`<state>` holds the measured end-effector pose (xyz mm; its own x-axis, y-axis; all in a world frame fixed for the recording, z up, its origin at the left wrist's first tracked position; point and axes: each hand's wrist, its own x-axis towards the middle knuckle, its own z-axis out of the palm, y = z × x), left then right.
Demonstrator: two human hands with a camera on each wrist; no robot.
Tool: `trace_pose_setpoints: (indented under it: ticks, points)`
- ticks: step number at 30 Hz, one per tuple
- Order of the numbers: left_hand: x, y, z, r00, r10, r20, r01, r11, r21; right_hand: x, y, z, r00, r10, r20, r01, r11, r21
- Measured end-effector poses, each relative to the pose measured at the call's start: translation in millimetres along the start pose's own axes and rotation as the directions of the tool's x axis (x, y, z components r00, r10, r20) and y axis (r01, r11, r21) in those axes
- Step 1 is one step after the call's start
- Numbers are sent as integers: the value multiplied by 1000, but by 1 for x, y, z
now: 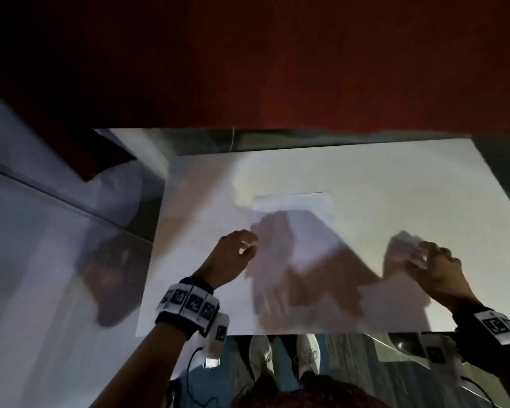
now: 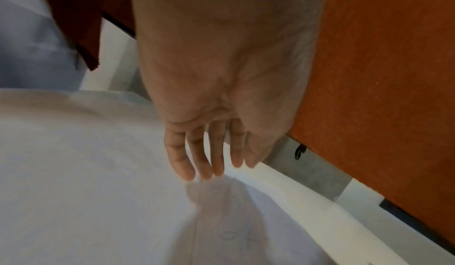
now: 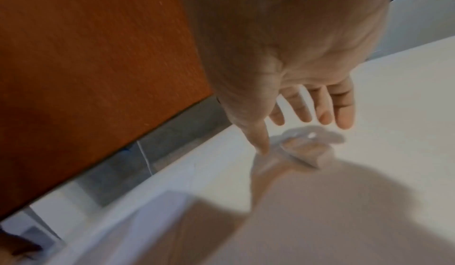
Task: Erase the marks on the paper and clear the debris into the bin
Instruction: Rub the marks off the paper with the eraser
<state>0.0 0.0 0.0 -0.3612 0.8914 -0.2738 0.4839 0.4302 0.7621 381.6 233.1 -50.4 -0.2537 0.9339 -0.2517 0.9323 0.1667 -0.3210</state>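
A white paper (image 1: 295,204) lies in the middle of the white table (image 1: 395,184); faint pencil marks (image 2: 236,236) show on it in the left wrist view. My left hand (image 1: 248,242) hangs at the paper's left edge, its straight fingers (image 2: 184,164) just touching or just above the sheet and holding nothing. To the right of the paper lies a small whitish eraser (image 3: 305,152), also seen blurred as the eraser (image 1: 409,248) in the head view. My right hand (image 3: 307,121) hovers over it with fingers spread, the thumb tip beside it. No bin is recognisable.
A red-brown panel (image 1: 306,69) runs along the table's far edge. Beyond the near edge I see the floor and a person's white shoes (image 1: 306,354). Left of the table is a pale surface with a dark shadow (image 1: 112,278). Hand shadows fall across the paper.
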Motion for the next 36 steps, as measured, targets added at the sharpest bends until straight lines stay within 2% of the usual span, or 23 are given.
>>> trace_pose_setpoints:
  ticks: [2,6,10,14,19,22,24,27,32,34,36]
  points:
    - [14,-3,-1,1000,-4,-31,7,993,115,1,6,9,998,56,15,-55,996,-75]
    - [37,-13,5,999,-15,31,5,953,302,-3,10,22,999,22,-24,-25,994,-108]
    - [34,-32,21,986,35,163,-117,840,530,-11,-26,3,999,23,-46,-21,999,39]
    - [8,-52,44,975,181,131,-223,815,535,-31,-101,4,975,-218,-52,224,956,191]
    - [3,-56,47,948,281,147,-316,791,524,-33,-178,45,905,-424,-44,415,852,320]
    - [21,-45,33,960,262,96,-276,849,450,-29,-209,57,910,-415,5,380,839,388]
    - [37,-39,23,972,213,94,-233,875,424,-25,-223,59,893,-450,7,412,824,390]
    - [52,-45,17,971,200,130,-237,853,464,-19,-237,64,868,-496,7,454,800,391]
    - [55,-59,20,970,171,172,-237,820,522,1,-249,76,898,-439,-25,412,820,398]
    - [56,-62,20,968,180,172,-245,822,514,0,-251,82,921,-388,-36,370,843,389]
    - [59,-63,21,968,173,179,-241,836,494,-5,-250,89,922,-387,-27,366,845,390]
